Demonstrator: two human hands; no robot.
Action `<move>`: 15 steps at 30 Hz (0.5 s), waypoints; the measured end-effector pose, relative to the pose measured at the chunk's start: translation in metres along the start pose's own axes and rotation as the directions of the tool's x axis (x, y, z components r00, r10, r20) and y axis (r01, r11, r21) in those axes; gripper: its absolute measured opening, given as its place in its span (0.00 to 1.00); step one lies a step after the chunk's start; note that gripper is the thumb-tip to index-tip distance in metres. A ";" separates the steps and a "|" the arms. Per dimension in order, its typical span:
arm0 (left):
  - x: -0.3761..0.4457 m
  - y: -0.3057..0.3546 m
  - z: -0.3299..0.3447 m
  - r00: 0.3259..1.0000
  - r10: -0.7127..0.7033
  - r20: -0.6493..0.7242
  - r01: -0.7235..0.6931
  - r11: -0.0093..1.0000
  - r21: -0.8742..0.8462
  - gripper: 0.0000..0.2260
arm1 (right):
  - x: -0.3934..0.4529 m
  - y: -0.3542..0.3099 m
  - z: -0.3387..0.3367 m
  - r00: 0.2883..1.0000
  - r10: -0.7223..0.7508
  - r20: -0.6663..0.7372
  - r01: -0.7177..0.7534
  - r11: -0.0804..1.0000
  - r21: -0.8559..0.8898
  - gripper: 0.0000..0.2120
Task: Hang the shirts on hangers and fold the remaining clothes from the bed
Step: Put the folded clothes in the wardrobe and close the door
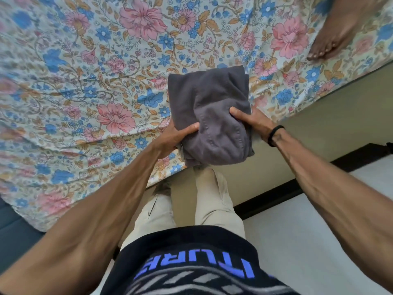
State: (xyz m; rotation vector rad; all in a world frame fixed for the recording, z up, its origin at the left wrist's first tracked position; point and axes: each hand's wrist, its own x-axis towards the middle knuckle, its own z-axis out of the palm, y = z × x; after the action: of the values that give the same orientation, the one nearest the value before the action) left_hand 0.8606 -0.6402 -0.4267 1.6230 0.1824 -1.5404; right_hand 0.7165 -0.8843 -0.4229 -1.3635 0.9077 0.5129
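A folded dark grey garment (209, 99) sits over the near edge of the bed (85, 81), which is covered by a floral sheet. My left hand (173, 136) grips the garment's left side with the thumb on top. My right hand (253, 122) grips its right side, thumb on top and fingers underneath. A black band circles my right wrist. The garment's near end bulges between both hands and overhangs the bed edge. No hangers or shirts are in view.
Another person's bare foot (331, 42) rests on the bed at the far right. The bed's beige side panel (319, 128) drops to a pale floor (297, 241) with a dark strip. My legs in beige trousers (212, 201) stand against the bed.
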 end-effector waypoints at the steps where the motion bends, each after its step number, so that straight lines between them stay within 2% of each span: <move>1: -0.007 -0.003 -0.004 1.000 0.011 0.008 -0.011 0.999 0.031 0.36 | -0.012 0.003 0.011 0.999 -0.017 -0.027 0.018 0.999 0.041 0.25; 7: -0.058 -0.012 -0.027 0.994 0.058 0.093 -0.074 0.981 0.182 0.37 | -0.083 0.032 0.072 0.973 -0.008 -0.232 0.061 0.973 0.222 0.38; 12: -0.102 -0.024 -0.049 0.977 0.073 0.201 -0.142 0.923 0.357 0.40 | -0.160 0.054 0.148 0.907 0.058 -0.418 0.112 0.922 0.371 0.34; 15: -0.129 -0.031 -0.055 0.950 0.065 0.306 -0.210 0.856 0.471 0.33 | -0.204 0.070 0.199 0.868 0.110 -0.483 0.141 0.880 0.454 0.32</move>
State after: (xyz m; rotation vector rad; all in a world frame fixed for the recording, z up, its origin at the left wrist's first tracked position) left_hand 0.8532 -0.5283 -0.3365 1.7282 -0.5249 -1.7750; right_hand 0.5946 -0.6420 -0.3115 -1.0489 1.3413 -0.1041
